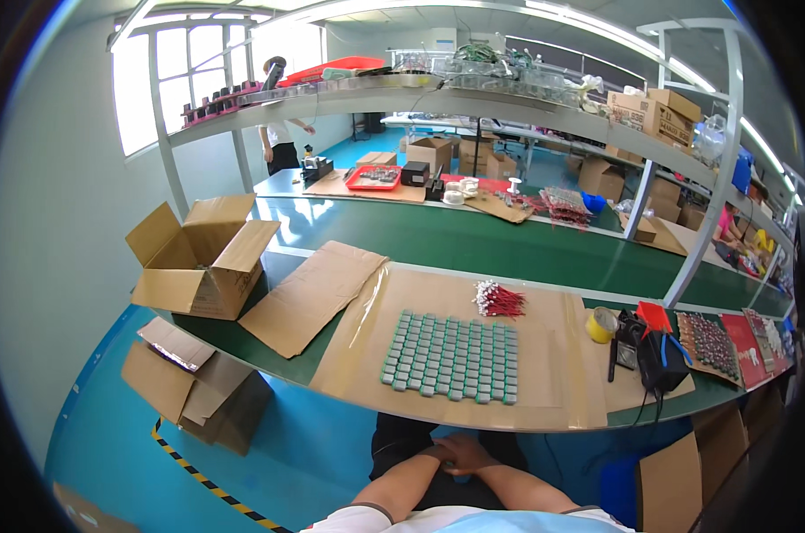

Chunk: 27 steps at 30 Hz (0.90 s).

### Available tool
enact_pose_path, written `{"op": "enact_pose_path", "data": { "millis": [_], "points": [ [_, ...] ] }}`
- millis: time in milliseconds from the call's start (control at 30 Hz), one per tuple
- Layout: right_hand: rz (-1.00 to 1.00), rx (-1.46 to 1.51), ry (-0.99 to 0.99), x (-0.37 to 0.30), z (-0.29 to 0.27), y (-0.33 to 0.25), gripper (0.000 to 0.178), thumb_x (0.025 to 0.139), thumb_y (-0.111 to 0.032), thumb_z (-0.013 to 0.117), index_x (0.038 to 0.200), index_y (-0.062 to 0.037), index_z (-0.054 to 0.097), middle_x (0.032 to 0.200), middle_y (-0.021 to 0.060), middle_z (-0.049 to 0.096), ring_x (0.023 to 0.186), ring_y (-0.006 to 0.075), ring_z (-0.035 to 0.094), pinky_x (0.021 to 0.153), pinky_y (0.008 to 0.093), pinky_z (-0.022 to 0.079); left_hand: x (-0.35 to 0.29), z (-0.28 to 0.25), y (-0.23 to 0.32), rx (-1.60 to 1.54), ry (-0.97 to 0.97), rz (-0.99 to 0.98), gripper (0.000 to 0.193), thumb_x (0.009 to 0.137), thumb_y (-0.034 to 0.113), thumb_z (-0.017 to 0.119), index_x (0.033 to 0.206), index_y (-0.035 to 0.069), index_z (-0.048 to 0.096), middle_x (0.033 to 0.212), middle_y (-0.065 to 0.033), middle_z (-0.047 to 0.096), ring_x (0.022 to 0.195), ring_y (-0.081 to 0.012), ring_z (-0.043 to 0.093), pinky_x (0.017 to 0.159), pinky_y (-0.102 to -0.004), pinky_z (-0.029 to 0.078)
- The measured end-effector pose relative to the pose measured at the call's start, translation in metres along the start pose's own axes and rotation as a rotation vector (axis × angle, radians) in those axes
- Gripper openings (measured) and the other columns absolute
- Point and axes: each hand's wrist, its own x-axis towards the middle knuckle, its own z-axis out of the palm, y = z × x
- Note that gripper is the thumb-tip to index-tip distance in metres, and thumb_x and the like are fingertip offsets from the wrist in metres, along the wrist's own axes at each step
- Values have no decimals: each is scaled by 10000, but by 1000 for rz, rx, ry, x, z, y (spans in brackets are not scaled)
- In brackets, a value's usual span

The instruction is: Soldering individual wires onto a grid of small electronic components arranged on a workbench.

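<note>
My left hand (436, 452) and my right hand (467, 453) rest together in my lap, below the front edge of the table. Their fingers are folded against one another, partly hidden, and I see no object in them. Beyond them, a block of small grey square parts with green edges (451, 357) lies in close rows on a brown cardboard sheet (353, 364). Just behind that block sits a bundle of red wires with white ends (500, 300). Neither hand touches these things.
An open carton (202, 266) stands at the left beside a loose cardboard piece (313, 298). To the right are a yellow tape roll (602, 325), a black device (662, 362) and a tray of small parts (709, 346). A shelf (402, 93) spans overhead. Someone stands far left.
</note>
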Motion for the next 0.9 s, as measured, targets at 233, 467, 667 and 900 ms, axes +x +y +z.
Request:
{"op": "enact_pose_path", "data": {
  "millis": [233,467,667,900],
  "points": [
    [35,-34,-20,6,1,-4,809,674,-322,829,1389,-138,496,1209,194,573,1109,405,559,971,501,458,9,-2,20,31,46,109,461,935,290,601,1343,81,555,1254,-214,615,1057,-314,648,860,-463,523],
    [2,-68,-80,10,-1,-5,838,671,-343,827,1405,-140,477,1198,192,570,1075,399,562,933,506,464,12,-13,20,52,123,176,457,936,291,600,1339,80,557,1247,-212,618,1053,-311,647,852,-463,524],
    [27,-30,-55,4,13,1,870,661,-338,829,1428,-175,452,1201,189,553,1060,399,563,933,511,467,3,18,-14,29,135,165,453,938,293,599,1335,80,559,1241,-211,620,1050,-309,647,845,-464,525],
    [61,-93,58,-2,16,-6,753,667,-308,779,1360,-128,545,1233,216,569,1145,419,561,948,556,468,-33,82,-61,-3,70,100,448,940,294,597,1331,79,560,1234,-209,623,1046,-306,646,836,-465,526]
  ]
}}
